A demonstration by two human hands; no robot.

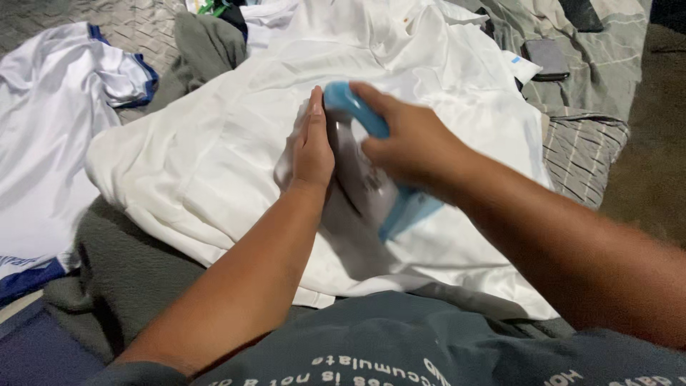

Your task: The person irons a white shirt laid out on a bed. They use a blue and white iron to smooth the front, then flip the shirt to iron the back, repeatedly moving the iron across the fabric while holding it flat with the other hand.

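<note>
- Head view: the right hand (407, 139) is closed around the blue handle of a clothes iron (368, 175), which rests on a white shirt (214, 157) spread over a grey blanket (136, 279).
- The left hand (313, 146) lies flat, fingers straight and together, touching the iron's side.
- Risk, as I judge it: that hand could be burned against the hot metal, or the fabric scorched if the iron lingers.
- A dark phone (547, 58) lies well apart, upper right.

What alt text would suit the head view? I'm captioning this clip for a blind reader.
A person's right hand grips the blue handle of a white and blue clothes iron on a white fabric garment, while the left hand lies flat on the cloth beside it. The garment is spread over a grey blanket; a white shirt with blue trim lies to the left.
</note>
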